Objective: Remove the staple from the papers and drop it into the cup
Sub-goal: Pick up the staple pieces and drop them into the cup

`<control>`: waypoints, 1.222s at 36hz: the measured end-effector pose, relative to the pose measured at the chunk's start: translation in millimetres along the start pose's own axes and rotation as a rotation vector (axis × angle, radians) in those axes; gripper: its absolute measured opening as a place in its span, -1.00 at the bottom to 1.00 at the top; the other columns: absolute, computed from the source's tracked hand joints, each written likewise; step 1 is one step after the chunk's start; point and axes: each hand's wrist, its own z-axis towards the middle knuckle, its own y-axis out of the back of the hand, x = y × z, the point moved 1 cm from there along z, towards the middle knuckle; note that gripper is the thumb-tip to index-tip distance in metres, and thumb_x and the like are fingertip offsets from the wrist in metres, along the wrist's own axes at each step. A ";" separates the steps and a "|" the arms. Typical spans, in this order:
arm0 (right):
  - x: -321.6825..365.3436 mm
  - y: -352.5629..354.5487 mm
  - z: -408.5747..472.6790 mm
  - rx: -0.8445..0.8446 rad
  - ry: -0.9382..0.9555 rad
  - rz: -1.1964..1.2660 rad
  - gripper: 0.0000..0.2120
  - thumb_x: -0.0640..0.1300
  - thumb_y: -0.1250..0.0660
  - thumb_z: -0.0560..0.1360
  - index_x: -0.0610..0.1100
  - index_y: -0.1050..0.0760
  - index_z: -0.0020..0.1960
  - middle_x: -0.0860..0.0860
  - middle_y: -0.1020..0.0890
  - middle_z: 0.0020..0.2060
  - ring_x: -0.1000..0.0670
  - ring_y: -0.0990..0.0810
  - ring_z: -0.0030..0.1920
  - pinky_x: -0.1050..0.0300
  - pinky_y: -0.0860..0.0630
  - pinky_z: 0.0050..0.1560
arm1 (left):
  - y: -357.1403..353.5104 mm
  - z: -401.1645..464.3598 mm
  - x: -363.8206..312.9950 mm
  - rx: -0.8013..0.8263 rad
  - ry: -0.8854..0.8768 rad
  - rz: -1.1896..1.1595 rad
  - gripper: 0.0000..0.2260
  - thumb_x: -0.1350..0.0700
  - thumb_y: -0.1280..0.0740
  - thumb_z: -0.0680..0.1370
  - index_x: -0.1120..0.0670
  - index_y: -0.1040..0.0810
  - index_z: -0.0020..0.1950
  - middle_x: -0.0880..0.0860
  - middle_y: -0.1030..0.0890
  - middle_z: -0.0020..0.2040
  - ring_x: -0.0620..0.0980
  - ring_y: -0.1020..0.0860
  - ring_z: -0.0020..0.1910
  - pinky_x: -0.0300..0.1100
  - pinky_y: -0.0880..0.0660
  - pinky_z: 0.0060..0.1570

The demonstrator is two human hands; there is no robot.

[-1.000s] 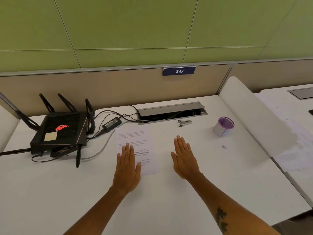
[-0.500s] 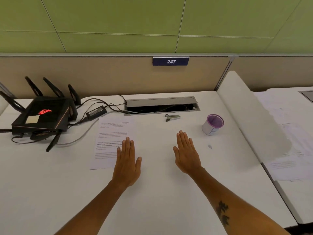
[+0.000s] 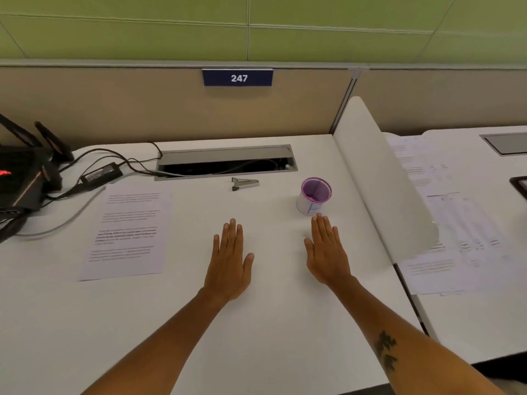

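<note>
The printed papers (image 3: 128,232) lie flat on the white desk (image 3: 256,337), left of both hands; the staple is too small to make out. A metal staple remover (image 3: 245,183) rests near the cable hatch. A white cup (image 3: 313,196) with a purple inside stands upright at the right. My left hand (image 3: 229,260) lies flat, palm down, holding nothing, to the right of the papers. My right hand (image 3: 326,250) is flat and empty too, its fingertips just in front of the cup.
A black router (image 3: 20,178) with antennas, a power brick (image 3: 101,173) and cables sit at the far left. An open cable hatch (image 3: 225,162) runs along the back. A white divider (image 3: 382,195) bounds the desk on the right, with other papers (image 3: 450,223) beyond.
The view has swung right, so the papers and router now sit further left. My left hand has come off the papers onto bare desk, and my right hand now reaches the cup's base.
</note>
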 end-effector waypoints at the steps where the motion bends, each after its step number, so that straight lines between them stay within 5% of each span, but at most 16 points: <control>1: -4.7 -0.3 -0.2 -0.002 -0.010 -0.001 -0.41 0.03 0.05 0.76 -0.21 0.09 0.70 -0.09 0.06 0.70 -0.07 0.14 0.70 -0.10 0.07 0.69 | -1.4 2.5 -5.0 0.012 -0.003 0.005 -0.32 -0.13 0.07 0.72 0.15 0.19 0.74 0.13 0.33 0.73 0.09 0.32 0.72 0.10 0.25 0.71; 10: -24.7 -6.5 0.8 0.013 -0.073 0.031 -0.40 0.02 0.03 0.75 -0.21 0.05 0.70 -0.11 0.01 0.70 -0.08 0.08 0.70 -0.14 0.11 0.69 | -16.8 16.8 -18.4 0.046 -0.019 0.032 -0.32 -0.15 0.08 0.71 0.15 0.16 0.74 0.14 0.29 0.74 0.11 0.27 0.73 0.12 0.22 0.71; 14: -28.0 -4.7 1.6 -0.122 -0.084 0.196 -0.50 -0.17 -0.30 0.65 -0.31 -0.36 0.55 -0.26 -0.55 0.42 -0.27 -0.54 0.41 -0.17 -0.44 0.46 | -29.6 14.8 -9.3 0.070 0.014 0.039 -0.31 -0.15 0.06 0.71 0.19 0.12 0.74 0.16 0.26 0.74 0.13 0.25 0.73 0.16 0.18 0.72; 16: -29.1 -5.7 1.8 -0.163 -0.104 0.245 -0.57 -0.22 -0.36 0.62 -0.29 -0.49 0.46 -0.26 -0.67 0.24 -0.29 -0.64 0.24 -0.12 -0.54 0.30 | -35.3 8.5 -1.8 0.076 0.048 0.038 -0.30 -0.17 0.08 0.71 0.21 0.11 0.74 0.17 0.23 0.75 0.14 0.23 0.74 0.17 0.17 0.72; 23: -24.0 -5.6 22.9 0.012 -0.100 0.381 -0.50 -0.29 -0.48 0.53 -0.26 -0.50 0.45 -0.18 -0.60 0.29 -0.19 -0.57 0.27 -0.08 -0.53 0.34 | -44.9 -5.4 13.8 0.003 -0.005 0.071 -0.33 -0.19 0.05 0.74 0.17 0.02 0.75 0.14 0.07 0.77 0.08 0.15 0.76 0.20 0.09 0.72; 33: -8.9 -6.6 47.2 -0.019 -0.090 0.383 -0.67 -0.38 -0.38 0.59 -0.34 -0.58 0.35 -0.25 -0.68 0.14 -0.21 -0.68 0.12 0.00 -0.59 0.23 | -44.3 -5.0 15.5 -0.033 -0.001 0.041 -0.37 -0.15 0.03 0.75 0.14 -0.03 0.75 0.12 0.03 0.77 0.05 0.12 0.76 0.19 0.07 0.72; 44: -7.8 -12.5 48.9 0.060 0.146 0.119 -0.62 -0.48 -0.33 0.56 -0.26 -0.64 0.32 -0.19 -0.62 0.27 -0.20 -0.58 0.25 0.21 -0.44 0.13 | -42.5 -4.8 14.2 -0.039 0.008 0.054 -0.37 -0.17 0.04 0.75 0.13 -0.04 0.75 0.12 0.02 0.77 0.06 0.11 0.76 0.19 0.06 0.72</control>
